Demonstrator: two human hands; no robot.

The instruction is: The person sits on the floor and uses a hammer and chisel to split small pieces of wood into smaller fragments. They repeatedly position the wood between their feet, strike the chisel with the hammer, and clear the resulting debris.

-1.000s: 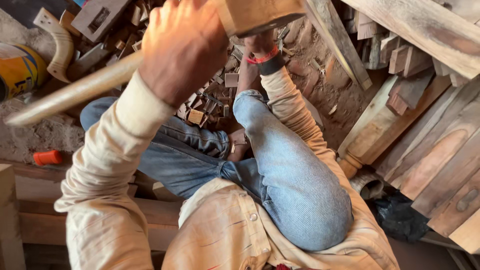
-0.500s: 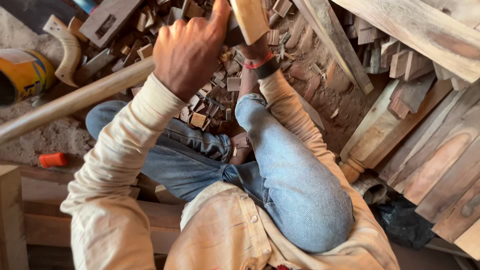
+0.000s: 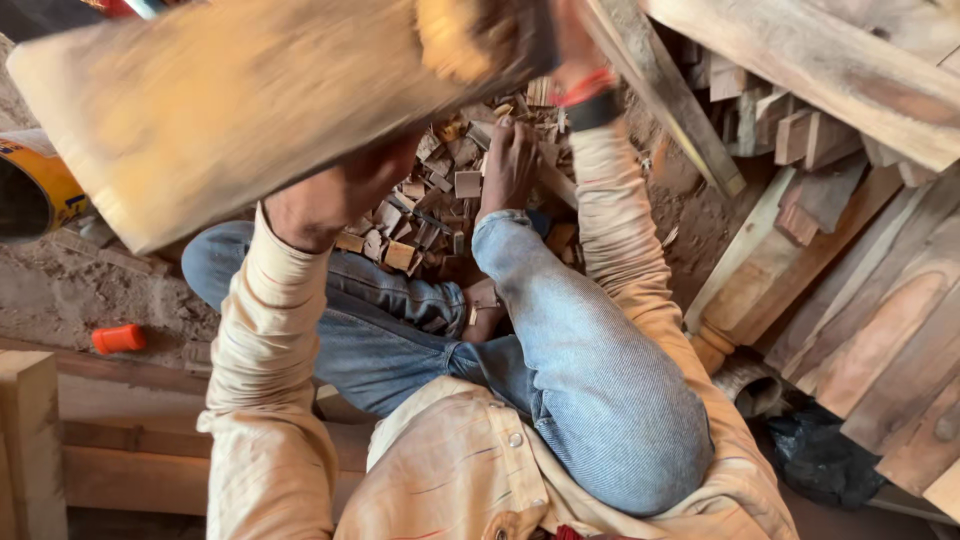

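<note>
My left hand (image 3: 318, 208) grips a long pale wooden piece (image 3: 240, 110) that sweeps across the upper left, close to the camera and heavily blurred. My right hand (image 3: 568, 28), with a red band and black strap at the wrist, is at the top edge. It is closed on a small wooden block (image 3: 455, 40), also blurred, which meets the long piece's end. Below them a heap of small wood offcuts (image 3: 430, 210) lies on the dirt between my bent, jeans-clad legs (image 3: 590, 380).
Planks and turned timber (image 3: 860, 300) are stacked along the right. A long beam (image 3: 820, 60) crosses the top right. A yellow can (image 3: 35, 190) lies at the left, with an orange cap (image 3: 118, 338) on the dirt below it. Wooden beams (image 3: 110, 440) lie at the lower left.
The long wooden piece in my left hand has swung up towards the camera and now fills the upper left. My right hand with the block has shifted right and up.
</note>
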